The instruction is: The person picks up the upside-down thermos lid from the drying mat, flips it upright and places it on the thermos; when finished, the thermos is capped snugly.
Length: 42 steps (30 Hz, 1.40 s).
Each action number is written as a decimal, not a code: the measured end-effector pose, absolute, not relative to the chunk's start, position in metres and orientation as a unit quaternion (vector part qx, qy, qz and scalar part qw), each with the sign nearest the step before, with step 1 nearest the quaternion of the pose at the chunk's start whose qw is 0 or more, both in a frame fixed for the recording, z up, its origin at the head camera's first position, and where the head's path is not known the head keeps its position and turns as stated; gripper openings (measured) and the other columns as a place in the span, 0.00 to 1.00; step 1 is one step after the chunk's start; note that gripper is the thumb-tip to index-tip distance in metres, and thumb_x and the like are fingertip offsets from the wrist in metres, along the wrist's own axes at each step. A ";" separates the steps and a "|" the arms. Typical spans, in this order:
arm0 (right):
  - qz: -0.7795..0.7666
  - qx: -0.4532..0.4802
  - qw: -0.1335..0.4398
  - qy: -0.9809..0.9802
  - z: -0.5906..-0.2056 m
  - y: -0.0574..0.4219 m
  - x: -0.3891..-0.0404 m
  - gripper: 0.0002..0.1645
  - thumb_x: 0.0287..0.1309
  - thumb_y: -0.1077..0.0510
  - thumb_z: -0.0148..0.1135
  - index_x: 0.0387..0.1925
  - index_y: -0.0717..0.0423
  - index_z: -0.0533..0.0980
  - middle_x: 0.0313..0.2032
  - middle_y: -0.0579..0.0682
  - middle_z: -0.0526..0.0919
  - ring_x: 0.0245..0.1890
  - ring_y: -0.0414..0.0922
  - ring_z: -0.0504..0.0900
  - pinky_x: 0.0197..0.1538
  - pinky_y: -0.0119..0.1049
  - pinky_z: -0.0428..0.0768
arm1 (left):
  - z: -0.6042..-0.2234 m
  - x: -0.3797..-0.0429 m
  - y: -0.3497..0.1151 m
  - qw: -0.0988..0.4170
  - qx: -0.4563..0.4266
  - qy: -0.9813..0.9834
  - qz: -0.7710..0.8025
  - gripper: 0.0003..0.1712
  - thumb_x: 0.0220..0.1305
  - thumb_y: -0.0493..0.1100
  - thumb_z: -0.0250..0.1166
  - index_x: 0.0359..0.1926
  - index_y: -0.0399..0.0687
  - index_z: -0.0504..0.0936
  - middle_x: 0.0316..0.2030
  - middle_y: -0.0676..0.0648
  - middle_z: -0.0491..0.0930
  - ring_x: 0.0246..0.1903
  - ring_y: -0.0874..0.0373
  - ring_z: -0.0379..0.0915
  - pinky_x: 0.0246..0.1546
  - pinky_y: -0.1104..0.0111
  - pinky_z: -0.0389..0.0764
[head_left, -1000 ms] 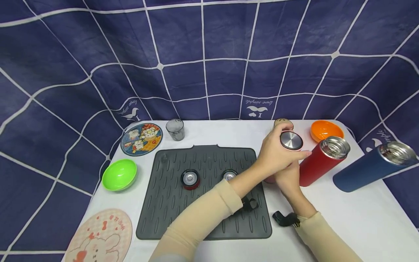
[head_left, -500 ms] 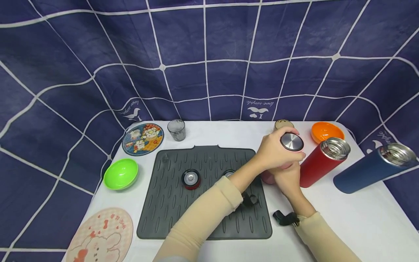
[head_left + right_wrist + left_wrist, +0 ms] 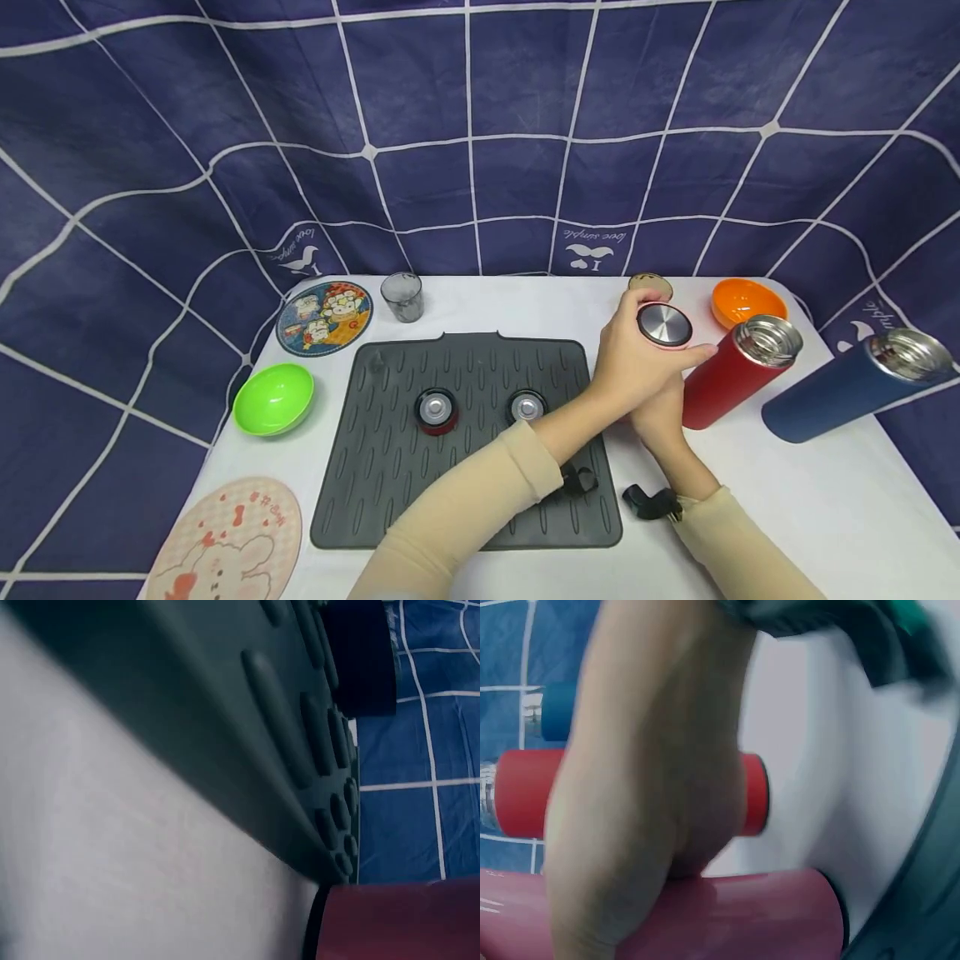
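Note:
A pink thermos (image 3: 765,919) stands upright beside the mat, mostly hidden by both hands in the head view. My left hand (image 3: 633,354) wraps over its top, around the lid (image 3: 664,324) with a brushed-metal disc. Lower down, my right hand (image 3: 660,412) grips the thermos body; the left wrist view shows this hand (image 3: 615,885) across the pink side. Just right stands a red thermos (image 3: 731,379) with an open steel mouth. Farther right is a blue thermos (image 3: 843,392), also uncapped. In the right wrist view, the thermos's lower part (image 3: 405,922) meets the white table.
A dark ribbed mat (image 3: 390,517) bears two upturned lids, one red-rimmed (image 3: 436,410), one (image 3: 527,405) near my left forearm. Around it are a green bowl (image 3: 273,400), a grey glass (image 3: 403,297), an amber glass (image 3: 649,286), an orange bowl (image 3: 748,302) and two round placemats (image 3: 324,318).
My left hand has turned on the lid: its thumb drew in half a second ago and now sticks out to the right again. My right hand keeps its grip.

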State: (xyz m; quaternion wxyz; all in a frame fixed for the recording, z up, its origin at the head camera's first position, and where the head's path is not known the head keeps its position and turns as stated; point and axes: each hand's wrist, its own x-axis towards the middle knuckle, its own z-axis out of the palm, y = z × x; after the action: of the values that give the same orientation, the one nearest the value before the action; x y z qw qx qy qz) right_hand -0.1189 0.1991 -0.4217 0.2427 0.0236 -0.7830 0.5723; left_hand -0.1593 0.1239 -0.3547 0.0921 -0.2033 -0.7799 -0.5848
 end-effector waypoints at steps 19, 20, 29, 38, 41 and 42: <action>0.630 0.022 0.187 -0.754 -0.421 0.201 -0.119 0.41 0.37 0.73 0.71 0.57 0.57 0.67 0.45 0.35 0.77 0.43 0.35 0.76 0.48 0.22 0.74 | -0.353 -0.187 0.107 -0.039 -0.300 -0.799 -0.520 0.34 0.39 0.51 0.77 0.51 0.60 0.75 0.39 0.61 0.79 0.36 0.74 0.73 0.39 0.84 0.74; 0.632 0.022 0.185 -0.753 -0.421 0.200 -0.119 0.41 0.37 0.73 0.71 0.56 0.57 0.67 0.45 0.35 0.77 0.43 0.36 0.76 0.48 0.22 0.74 | -0.352 -0.189 0.106 -0.048 -0.307 -0.794 -0.522 0.34 0.39 0.51 0.77 0.51 0.60 0.75 0.39 0.60 0.79 0.36 0.74 0.74 0.39 0.84 0.74; 0.567 0.029 0.243 -0.786 -0.420 0.196 -0.118 0.34 0.42 0.72 0.67 0.53 0.68 0.66 0.42 0.27 0.73 0.44 0.25 0.73 0.49 0.19 0.68 | -0.355 -0.159 0.116 0.077 -0.208 -0.775 -0.591 0.40 0.38 0.54 0.79 0.54 0.59 0.70 0.46 0.62 0.77 0.43 0.74 0.74 0.44 0.85 0.73; 0.594 0.021 0.219 -0.774 -0.423 0.200 -0.118 0.36 0.38 0.72 0.70 0.53 0.63 0.68 0.40 0.29 0.76 0.41 0.29 0.76 0.45 0.20 0.72 | -0.355 -0.168 0.113 0.061 -0.225 -0.818 -0.526 0.34 0.39 0.54 0.77 0.51 0.61 0.75 0.38 0.61 0.81 0.33 0.74 0.73 0.35 0.86 0.73; 0.606 0.017 0.198 -0.770 -0.425 0.203 -0.119 0.37 0.38 0.71 0.71 0.54 0.61 0.68 0.41 0.31 0.77 0.42 0.31 0.76 0.45 0.21 0.73 | -0.354 -0.173 0.111 0.021 -0.252 -0.814 -0.523 0.34 0.39 0.53 0.77 0.51 0.61 0.75 0.38 0.61 0.80 0.34 0.74 0.73 0.35 0.85 0.73; 0.611 0.016 0.190 -0.768 -0.425 0.203 -0.119 0.37 0.38 0.72 0.71 0.54 0.60 0.68 0.41 0.32 0.77 0.42 0.32 0.76 0.45 0.21 0.74 | -0.353 -0.175 0.110 0.010 -0.258 -0.812 -0.523 0.34 0.39 0.53 0.77 0.51 0.62 0.75 0.38 0.61 0.79 0.34 0.74 0.73 0.36 0.85 0.73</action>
State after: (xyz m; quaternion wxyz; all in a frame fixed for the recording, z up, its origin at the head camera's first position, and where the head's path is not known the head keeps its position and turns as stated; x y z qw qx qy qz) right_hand -0.1194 0.2034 -0.4251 0.1897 0.0156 -0.7683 0.6111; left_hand -0.1750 0.1098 -0.3534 0.0103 -0.2575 -0.8123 -0.5232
